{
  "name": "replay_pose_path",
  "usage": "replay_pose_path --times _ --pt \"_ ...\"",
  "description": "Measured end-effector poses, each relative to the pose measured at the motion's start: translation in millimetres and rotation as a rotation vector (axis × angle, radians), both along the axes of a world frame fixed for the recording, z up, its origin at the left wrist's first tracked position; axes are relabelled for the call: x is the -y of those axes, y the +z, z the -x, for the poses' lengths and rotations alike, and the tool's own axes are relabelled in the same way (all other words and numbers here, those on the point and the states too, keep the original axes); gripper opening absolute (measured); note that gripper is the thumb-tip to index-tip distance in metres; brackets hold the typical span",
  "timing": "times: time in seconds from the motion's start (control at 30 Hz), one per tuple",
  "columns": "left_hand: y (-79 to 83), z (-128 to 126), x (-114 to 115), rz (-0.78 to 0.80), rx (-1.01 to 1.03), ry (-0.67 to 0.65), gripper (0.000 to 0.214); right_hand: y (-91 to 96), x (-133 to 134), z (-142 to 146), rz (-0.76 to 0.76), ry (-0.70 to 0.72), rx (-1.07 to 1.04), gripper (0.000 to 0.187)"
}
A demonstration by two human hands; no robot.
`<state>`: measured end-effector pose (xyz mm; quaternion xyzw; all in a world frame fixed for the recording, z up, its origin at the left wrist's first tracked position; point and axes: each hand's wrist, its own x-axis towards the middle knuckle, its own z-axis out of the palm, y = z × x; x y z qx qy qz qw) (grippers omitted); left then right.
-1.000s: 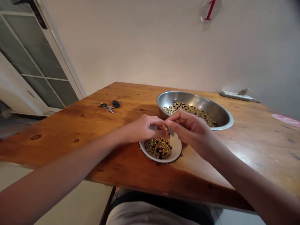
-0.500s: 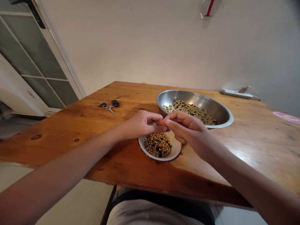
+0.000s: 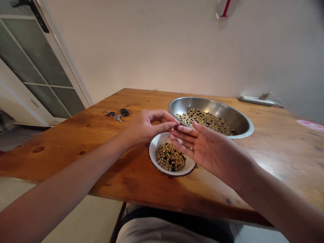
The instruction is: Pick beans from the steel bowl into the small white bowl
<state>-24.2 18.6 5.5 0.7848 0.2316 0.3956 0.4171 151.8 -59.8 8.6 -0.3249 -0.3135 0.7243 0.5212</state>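
Observation:
A small white bowl (image 3: 155,148) of mostly tan beans with a few dark ones sits on the wooden table (image 3: 76,141) near its front edge. My left hand (image 3: 146,126) hovers above the bowl's far left rim, thumb and forefinger pinched together; what they hold is too small to make out. My right hand (image 3: 210,150) is spread flat, palm turned up and to the left, over the bowl's right side, with a tan bean resting on its fingers. The pinched fingertips of my left hand touch the right hand's fingertips.
A large steel bowl (image 3: 240,119) with mixed tan and dark beans stands behind the small bowl. A bunch of keys (image 3: 118,114) lies at the left. A white power strip (image 3: 258,100) lies along the far wall, and a pink disc (image 3: 312,125) at the right edge.
My right hand has opened from a pinch into a flat, upturned palm. My left hand has lifted slightly off the bowl, still pinched. Both bowls have stayed in place.

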Motion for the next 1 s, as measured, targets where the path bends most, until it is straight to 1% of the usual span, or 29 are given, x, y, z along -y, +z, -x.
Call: replay_pose_path --times 0.1,0.17,0.27,0.37,0.47,0.53,0.6,0.7,0.77,0.87,1.0 --pt "1.9 1 2 -0.015 0.007 0.001 0.023 -2.6 0 0 0.008 0.016 0.058 0.028" --pt "3.5 2 4 -0.039 -0.005 -0.002 0.023 -2.6 -1 0 -0.006 0.024 0.08 0.03" --pt "6.9 1 11 -0.124 -0.051 -0.018 0.022 0.5 -1 2 -0.003 0.018 0.088 0.031" --pt "11.2 -3 23 -0.352 -0.146 -0.032 0.017 4.7 -1 4 0.05 -0.011 0.095 0.031" --pt "12.3 -3 31 -0.573 -0.262 0.03 0.02 5.4 -1 3 0.029 0.019 0.089 0.032" --pt "9.6 0 33 -0.701 -0.322 0.077 0.016 3.4 -2 2 0.006 0.04 0.087 0.034" --pt "4.9 4 31 -0.839 -0.346 0.09 0.01 0.6 -3 0 0.011 0.042 0.094 0.035" --pt "-2.0 10 30 -0.997 -0.347 0.114 0.01 -2.5 -2 0 0.017 0.036 0.1 0.035" --pt "-4.4 11 31 -1.053 -0.335 0.151 0.009 -3.0 -1 1 0.007 0.032 0.09 0.035" --pt "-5.4 9 36 -1.095 -0.329 0.184 0.009 -1.2 1 2 -0.016 0.045 0.081 0.036" --pt "-5.9 6 39 -1.083 -0.343 0.192 0.013 2.6 2 2 -0.042 0.129 0.13 0.041"
